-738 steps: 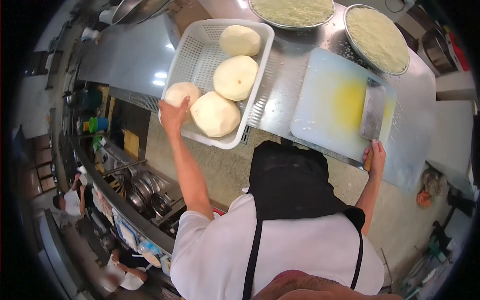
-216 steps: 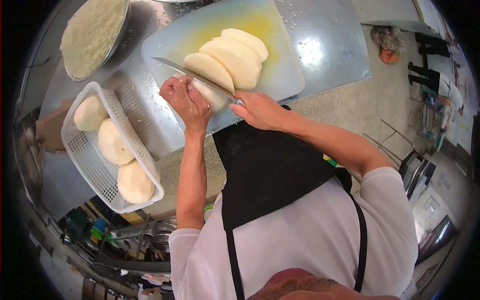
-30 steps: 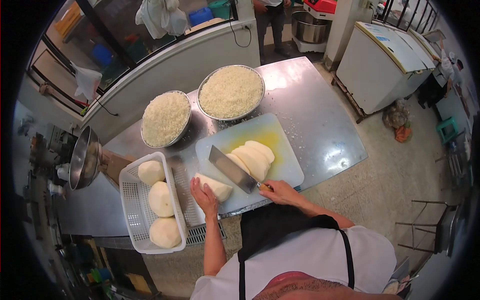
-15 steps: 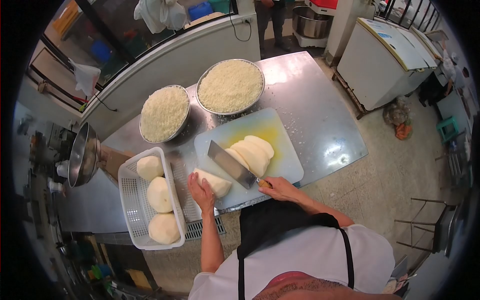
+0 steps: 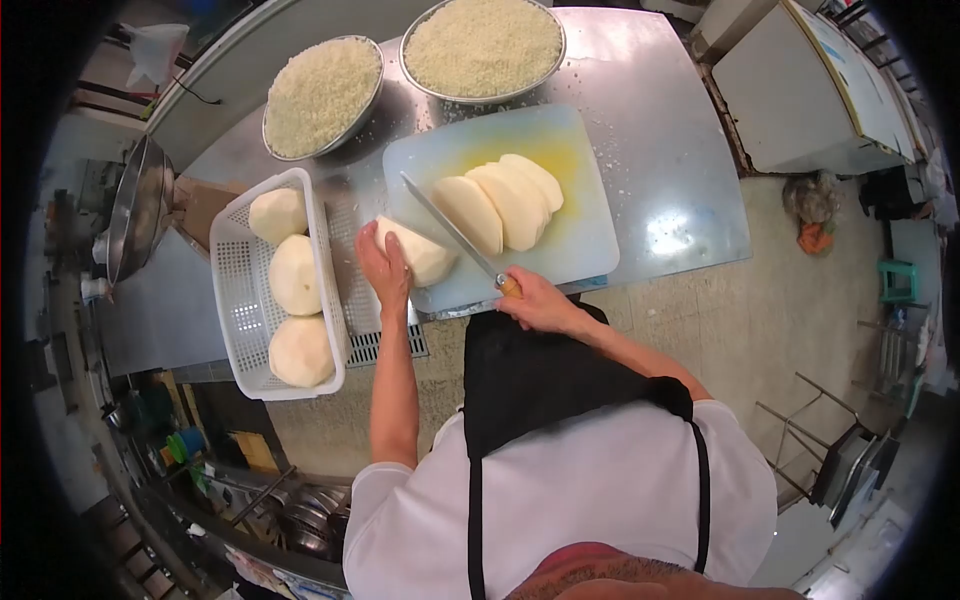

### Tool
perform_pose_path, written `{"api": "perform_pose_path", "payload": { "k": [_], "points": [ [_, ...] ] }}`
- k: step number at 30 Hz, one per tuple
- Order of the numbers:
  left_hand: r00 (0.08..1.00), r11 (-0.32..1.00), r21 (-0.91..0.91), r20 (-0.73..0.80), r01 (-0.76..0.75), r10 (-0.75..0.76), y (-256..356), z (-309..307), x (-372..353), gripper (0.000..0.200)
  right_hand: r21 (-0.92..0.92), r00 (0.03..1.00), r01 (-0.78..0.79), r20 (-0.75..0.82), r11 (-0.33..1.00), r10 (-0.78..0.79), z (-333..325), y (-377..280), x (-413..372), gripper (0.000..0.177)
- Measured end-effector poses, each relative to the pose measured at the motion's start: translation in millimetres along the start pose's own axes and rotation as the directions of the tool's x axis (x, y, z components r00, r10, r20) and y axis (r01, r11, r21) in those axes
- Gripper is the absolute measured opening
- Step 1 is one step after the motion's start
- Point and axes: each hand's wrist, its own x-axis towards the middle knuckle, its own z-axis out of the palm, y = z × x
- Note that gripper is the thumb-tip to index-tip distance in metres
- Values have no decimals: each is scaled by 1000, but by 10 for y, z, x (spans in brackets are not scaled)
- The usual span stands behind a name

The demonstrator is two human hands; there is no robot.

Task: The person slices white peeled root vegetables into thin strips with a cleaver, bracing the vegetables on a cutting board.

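My right hand (image 5: 537, 301) is closed round the wooden handle of a cleaver (image 5: 447, 226). Its blade stands nearly edge-on, between a cut chunk of a peeled white root vegetable (image 5: 422, 252) and several slices. The vegetable looks like jicama, though I cannot be sure. My left hand (image 5: 386, 265) grips the chunk from its left side, thumb and fingers against it. The overlapping slices (image 5: 507, 203) lean on each other on a white cutting board (image 5: 580, 240), which has a yellow stain in its middle.
Left of the board, a white plastic basket (image 5: 331, 330) holds three whole peeled vegetables (image 5: 294, 275). Two metal bowls heaped with finely chopped white pieces (image 5: 325, 95) (image 5: 485, 48) stand at the back of the steel table (image 5: 680, 190). A large metal bowl (image 5: 140, 210) sits far left.
My view has tilted down. The cleaver has turned from lying slanted over the slices to nearly upright, and the nearest slice now shows beside it. My left hand stays on the chunk.
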Motion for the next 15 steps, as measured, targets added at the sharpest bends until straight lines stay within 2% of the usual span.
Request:
{"api": "perform_pose_path", "payload": {
  "k": [1, 2, 5, 6, 7, 9, 11, 13, 15],
  "points": [
    [1000, 1000, 3, 5, 4, -4, -14, 19, 6, 39, -127, 999, 32, -29, 991, -36, -21, -24, -7, 33],
    [1000, 1000, -2, -16, -8, 8, -25, 36, 5, 39, -294, 974, 185, -74, 938, -215, -18, 77, 7, 37],
    [999, 999, 20, -11, -42, 43, 20, 84, -14, 40, -284, 962, 173, -159, 943, -224, -126, 150, -29, 39],
    [998, 997, 39, 0, -68, 68, 74, 128, -17, 40, -215, 984, 65, -148, 974, -98, -201, 29, -74, 38],
    [998, 997, 44, 3, -58, 58, 155, 210, -42, 40, -213, 986, 57, -142, 975, -89, -262, -15, -109, 38],
    [995, 993, -71, 33, -94, 96, 318, 404, -110, 40, -274, 977, 64, -178, 960, -116, -337, -35, -154, 38],
    [989, 991, -61, 70, -123, 127, 414, 580, -164, 39, -314, 979, 38, -177, 949, -98, -428, -12, -167, 43],
    [993, 991, -84, 49, -108, 112, 563, 616, -191, 36, -372, 974, 40, -192, 927, -118, -527, -21, -190, 48],
    [993, 993, -18, 12, -116, 116, 677, 569, -201, 29, -372, 979, 39, -173, 928, -111, -553, -33, -202, 52]
  ]
}}
